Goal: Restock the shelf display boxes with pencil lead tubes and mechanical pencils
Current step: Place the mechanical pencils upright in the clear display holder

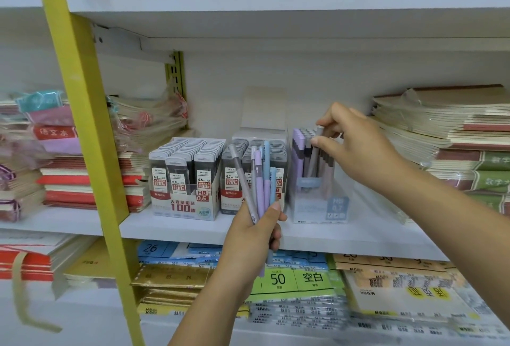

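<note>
My left hand [255,231] grips a bunch of mechanical pencils [259,180], grey, purple and blue, held upright in front of the shelf. My right hand [356,141] pinches the top of a grey-brown pencil [314,152] standing tilted in the clear pencil display box [321,207], among several purple and grey pencils. To the left stand two display boxes of pencil lead tubes: the 0.5 box [187,202] and the 0.7 box [234,196], which sits partly behind the pencils in my left hand. Both are packed with tubes.
A yellow shelf upright [82,130] runs down the left. Stacks of notebooks [452,136] flank the boxes at right, more notebooks [69,174] at left. The white shelf board [193,228] carries the boxes. Paper pads [298,279] fill the lower shelf.
</note>
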